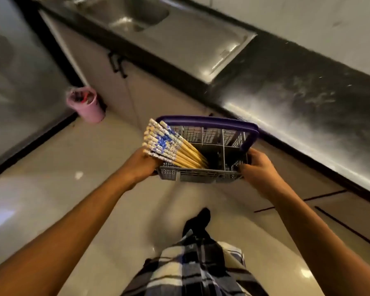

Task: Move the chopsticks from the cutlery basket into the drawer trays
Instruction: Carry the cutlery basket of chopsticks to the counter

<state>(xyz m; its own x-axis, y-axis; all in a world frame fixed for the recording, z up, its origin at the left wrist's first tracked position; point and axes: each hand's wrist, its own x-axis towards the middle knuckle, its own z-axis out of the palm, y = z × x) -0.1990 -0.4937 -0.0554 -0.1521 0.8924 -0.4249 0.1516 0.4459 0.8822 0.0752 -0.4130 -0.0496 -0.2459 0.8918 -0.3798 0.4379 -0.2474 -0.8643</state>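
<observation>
At the centre of the frame, we carry the basket [203, 165], left hand [140, 165] and right hand [257, 167] gripping its ends; leaning chopsticks [169, 147] may spill if it tips.

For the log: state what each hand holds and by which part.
Both hold the basket: the left hand at its left end, under the leaning chopsticks; the right hand grips its right end, below the handle.
</observation>
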